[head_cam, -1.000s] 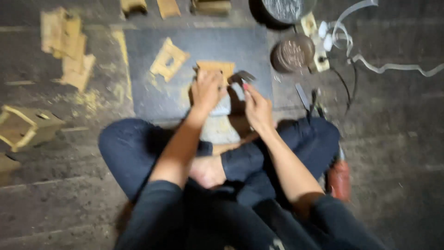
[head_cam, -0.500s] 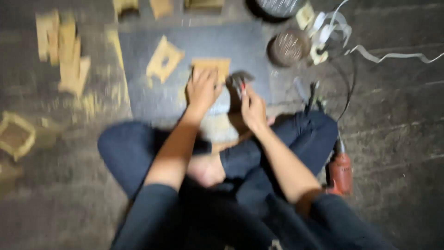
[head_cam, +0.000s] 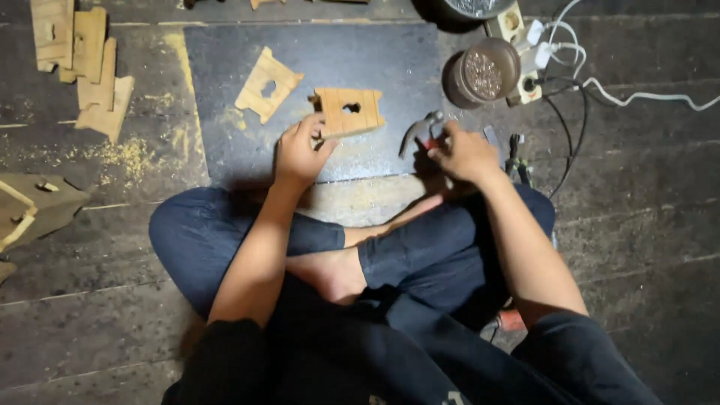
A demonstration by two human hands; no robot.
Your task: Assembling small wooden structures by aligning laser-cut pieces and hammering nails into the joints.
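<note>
1. Wood is what both hands work around: a pale wooden piece [head_cam: 349, 111] with a small cut-out and notched ends lies flat on a dark metal sheet [head_cam: 225, 90] spread over the plank floor [head_cam: 90, 300].
2. Its long axis runs left to right across the person's front, tipped slightly up toward the right.
3. The left hand [head_cam: 300, 154] is the nearer one: its fingertips rest against the piece's lower left edge, fingers curled and close together, steadying it rather than lifting it.
4. From that hand the piece lies just ahead and a little to the right.
5. The right hand [head_cam: 465, 154] is closed around the handle of a claw hammer [head_cam: 420, 129], whose metal head hangs just beside the piece's right end, not touching it.
6. A 2nd notched piece [head_cam: 268, 84] lies tilted on the sheet just left of the 1st, apart from it.
7. A round tin of nails [head_cam: 481, 73] stands beyond the hammer, next to a power strip [head_cam: 525, 52] with white cables.
8. More cut wooden pieces [head_cam: 82, 64] are stacked on the floor well to the left, with sawdust scattered nearby.
9. The person sits cross-legged on worn, dark boards in dim light.
</note>
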